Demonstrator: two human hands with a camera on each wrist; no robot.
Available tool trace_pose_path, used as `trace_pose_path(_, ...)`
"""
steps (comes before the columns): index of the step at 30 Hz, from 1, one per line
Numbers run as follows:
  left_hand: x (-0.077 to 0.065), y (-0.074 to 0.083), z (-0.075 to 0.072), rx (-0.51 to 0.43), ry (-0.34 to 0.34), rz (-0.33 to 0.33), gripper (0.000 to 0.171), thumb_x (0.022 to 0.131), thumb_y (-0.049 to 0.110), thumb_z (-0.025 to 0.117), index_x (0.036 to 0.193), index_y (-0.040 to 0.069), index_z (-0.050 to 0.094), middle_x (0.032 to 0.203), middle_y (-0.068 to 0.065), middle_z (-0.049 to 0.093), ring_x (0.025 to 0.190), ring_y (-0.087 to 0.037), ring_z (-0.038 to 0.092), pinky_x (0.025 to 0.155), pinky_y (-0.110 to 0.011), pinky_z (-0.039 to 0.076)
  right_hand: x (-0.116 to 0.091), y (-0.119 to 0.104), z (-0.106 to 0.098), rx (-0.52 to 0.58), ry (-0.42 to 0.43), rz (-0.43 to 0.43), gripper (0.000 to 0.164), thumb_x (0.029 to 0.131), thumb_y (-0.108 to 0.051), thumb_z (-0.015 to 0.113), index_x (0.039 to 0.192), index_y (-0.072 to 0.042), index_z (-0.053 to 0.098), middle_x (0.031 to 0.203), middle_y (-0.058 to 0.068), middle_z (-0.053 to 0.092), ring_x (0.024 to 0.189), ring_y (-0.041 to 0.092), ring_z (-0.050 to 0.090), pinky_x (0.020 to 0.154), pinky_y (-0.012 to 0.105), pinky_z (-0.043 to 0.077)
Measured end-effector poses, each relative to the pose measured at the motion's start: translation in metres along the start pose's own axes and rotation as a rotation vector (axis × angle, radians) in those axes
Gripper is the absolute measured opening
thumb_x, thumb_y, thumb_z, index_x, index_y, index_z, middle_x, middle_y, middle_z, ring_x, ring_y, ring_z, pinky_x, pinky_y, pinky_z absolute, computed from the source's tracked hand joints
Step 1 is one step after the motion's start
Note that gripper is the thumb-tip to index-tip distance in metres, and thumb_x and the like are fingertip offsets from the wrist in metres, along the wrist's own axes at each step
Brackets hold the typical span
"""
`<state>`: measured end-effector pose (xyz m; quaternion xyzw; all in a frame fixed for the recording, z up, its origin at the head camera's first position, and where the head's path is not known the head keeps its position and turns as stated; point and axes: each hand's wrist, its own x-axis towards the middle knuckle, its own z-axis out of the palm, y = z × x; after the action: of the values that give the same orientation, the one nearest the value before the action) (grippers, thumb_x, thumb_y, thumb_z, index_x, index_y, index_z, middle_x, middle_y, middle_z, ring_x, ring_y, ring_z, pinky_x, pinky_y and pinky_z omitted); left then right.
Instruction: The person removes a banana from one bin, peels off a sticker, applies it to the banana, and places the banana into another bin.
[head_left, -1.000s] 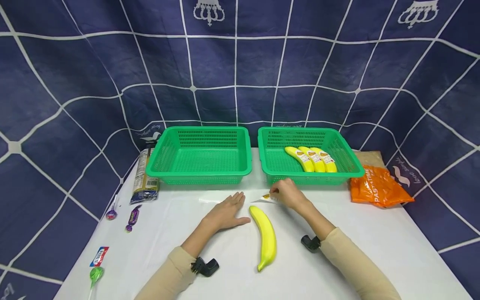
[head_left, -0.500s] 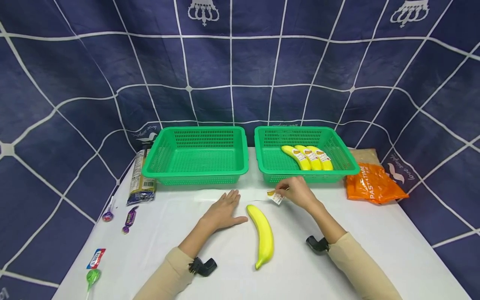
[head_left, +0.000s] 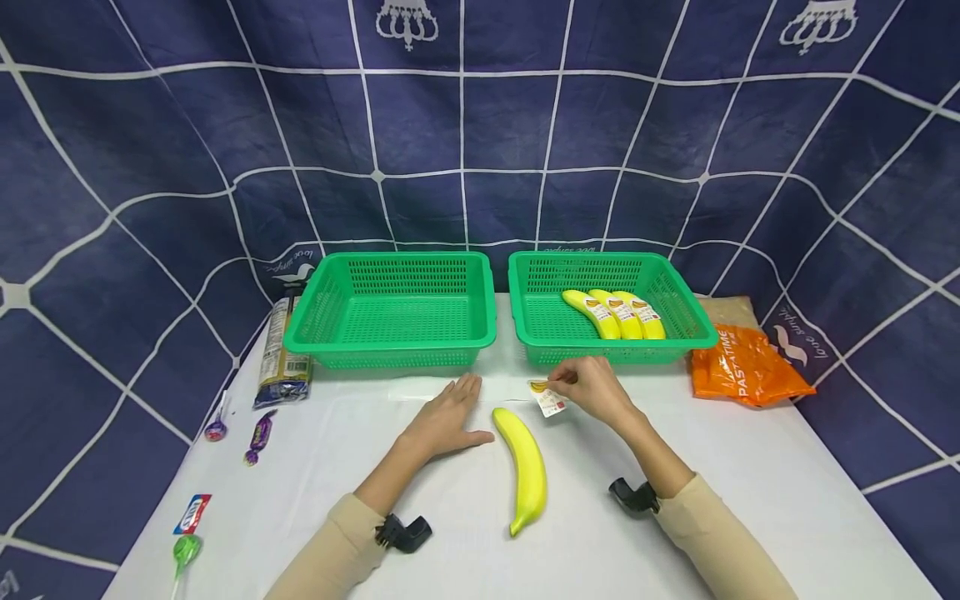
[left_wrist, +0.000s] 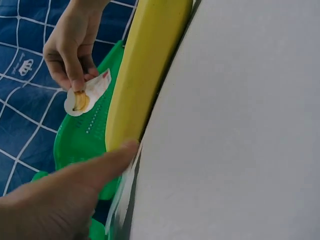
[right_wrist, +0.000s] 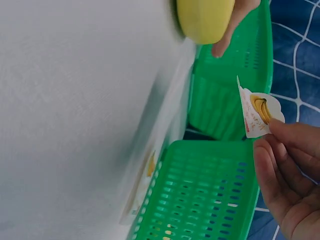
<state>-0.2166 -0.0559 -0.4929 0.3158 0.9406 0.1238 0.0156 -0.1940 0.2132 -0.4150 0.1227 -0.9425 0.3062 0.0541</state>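
My right hand (head_left: 596, 389) pinches a white sticker (head_left: 549, 400) printed with bananas, between thumb and fingers, raised above the table. In the right wrist view the sticker (right_wrist: 257, 112) is slightly bent and free of any surface. With fingers straight, my left hand (head_left: 446, 419) rests on a pale backing strip (head_left: 412, 388) on the table. Another banana print (right_wrist: 151, 165) shows on the strip in the right wrist view. A single yellow banana (head_left: 529, 471) without a visible sticker lies between my hands, close to the left thumb.
Behind the hands stand a left green basket (head_left: 390, 358) and a right green basket (head_left: 622, 357); the right one holds three stickered bananas (head_left: 621, 315). An orange pasta bag (head_left: 750, 367) lies far right. At left are a packet (head_left: 285, 358), lollipops (head_left: 187, 548) and wrapped sweets (head_left: 259, 437).
My right hand has lifted the sticker from near the strip, and its printed face now shows more fully. The view has shifted slightly. My left hand and the loose banana stay in place.
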Motion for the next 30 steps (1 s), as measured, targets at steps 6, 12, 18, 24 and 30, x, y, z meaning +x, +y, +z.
trace_pose_path(6, -0.013, 0.018, 0.0, -0.294, -0.01, -0.061, 0.102, 0.083, 0.068, 0.06, 0.155, 0.006, 0.022, 0.163, -0.009, 0.021, 0.15, -0.028, 0.022, 0.12, -0.047, 0.029, -0.007, -0.004, -0.003, 0.011, 0.02, 0.024, 0.005, 0.083, -0.014, 0.076, 0.085, -0.01, 0.077, 0.077, -0.001, 0.074, 0.066, 0.007, 0.065, 0.059, 0.023, 0.053)
trace_pose_path(12, -0.029, 0.044, 0.003, -0.437, -0.028, -0.073, 0.113, 0.079, 0.068, 0.064, 0.157, 0.006, 0.011, 0.165, -0.009, 0.011, 0.152, -0.025, 0.015, 0.122, -0.044, 0.022, -0.013, -0.004, -0.004, 0.039, 0.085, 0.062, 0.006, 0.083, -0.015, 0.076, 0.085, -0.01, 0.078, 0.079, 0.002, 0.075, 0.068, 0.009, 0.066, 0.059, 0.023, 0.054)
trace_pose_path(18, -0.039, 0.061, 0.01, -0.471, -0.074, -0.079, 0.123, 0.073, 0.073, 0.066, 0.158, 0.009, 0.003, 0.166, -0.005, 0.0, 0.153, -0.022, 0.006, 0.124, -0.044, 0.018, -0.018, -0.006, -0.005, 0.084, 0.111, 0.068, 0.006, 0.082, -0.016, 0.077, 0.083, -0.01, 0.078, 0.077, 0.002, 0.075, 0.067, 0.008, 0.066, 0.058, 0.022, 0.053)
trace_pose_path(24, -0.04, 0.063, 0.014, -0.392, -0.063, -0.042, 0.123, 0.073, 0.075, 0.064, 0.156, 0.002, 0.009, 0.165, -0.013, 0.004, 0.153, -0.025, 0.007, 0.124, -0.047, 0.015, -0.024, -0.01, -0.003, 0.138, 0.105, 0.069, 0.005, 0.08, -0.015, 0.079, 0.08, -0.01, 0.077, 0.073, 0.001, 0.074, 0.063, 0.007, 0.064, 0.056, 0.021, 0.052)
trace_pose_path(30, -0.038, 0.06, 0.015, -0.352, -0.086, -0.022, 0.123, 0.073, 0.078, 0.061, 0.155, 0.0, 0.012, 0.164, -0.013, 0.006, 0.153, -0.023, 0.009, 0.125, -0.044, 0.014, -0.031, -0.014, 0.003, 0.198, 0.056, 0.114, 0.006, 0.08, -0.016, 0.079, 0.08, -0.011, 0.077, 0.072, 0.0, 0.073, 0.062, 0.008, 0.063, 0.055, 0.022, 0.051)
